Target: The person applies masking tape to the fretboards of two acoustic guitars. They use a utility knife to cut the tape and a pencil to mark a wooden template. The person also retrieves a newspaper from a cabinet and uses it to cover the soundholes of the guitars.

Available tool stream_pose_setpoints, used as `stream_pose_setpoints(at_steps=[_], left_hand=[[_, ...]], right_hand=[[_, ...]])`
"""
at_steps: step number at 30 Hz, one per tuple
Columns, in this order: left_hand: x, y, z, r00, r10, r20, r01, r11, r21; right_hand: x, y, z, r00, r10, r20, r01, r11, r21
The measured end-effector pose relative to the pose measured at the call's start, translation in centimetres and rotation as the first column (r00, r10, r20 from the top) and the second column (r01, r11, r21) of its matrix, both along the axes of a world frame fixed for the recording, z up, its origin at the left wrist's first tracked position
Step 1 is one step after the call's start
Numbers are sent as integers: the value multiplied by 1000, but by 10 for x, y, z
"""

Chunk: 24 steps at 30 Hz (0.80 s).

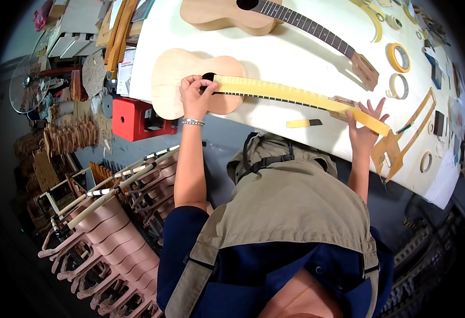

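Observation:
An unfinished pale wooden ukulele (171, 79) lies on the white worktable (296, 58), its neck pointing right. A strip of yellow masking tape (291, 93) covers the fingerboard from the sound hole to past the headstock. My left hand (195, 95) presses the tape's end down at the sound hole. At the headstock end my right hand (364, 127) has its fingers spread and holds the tape's far end.
A second ukulele (232, 13) with a dark fingerboard lies farther back. Tape rolls (398, 57) and wooden templates (391, 151) sit at the right. A small yellow-handled tool (302, 123) lies near the table's edge. A red box (132, 119) and racks of instrument necks (110, 212) stand at the left.

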<state>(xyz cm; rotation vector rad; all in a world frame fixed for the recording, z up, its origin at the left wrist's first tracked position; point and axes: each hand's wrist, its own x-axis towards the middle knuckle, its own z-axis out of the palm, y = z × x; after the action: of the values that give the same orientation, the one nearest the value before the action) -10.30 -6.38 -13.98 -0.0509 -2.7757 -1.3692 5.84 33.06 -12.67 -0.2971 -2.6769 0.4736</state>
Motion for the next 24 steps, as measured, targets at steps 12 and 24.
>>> stream_pose_setpoints(at_steps=[12,24], left_hand=[[1,7,5,999,34,-39,-41,980,-196],[64,39,7,930,-368,1,232,585,-777]], right_hand=[[3,-5,-7,981,-185,62,195,904,-381],[-3,-11,-20,964,-260,63,264,886,-382]])
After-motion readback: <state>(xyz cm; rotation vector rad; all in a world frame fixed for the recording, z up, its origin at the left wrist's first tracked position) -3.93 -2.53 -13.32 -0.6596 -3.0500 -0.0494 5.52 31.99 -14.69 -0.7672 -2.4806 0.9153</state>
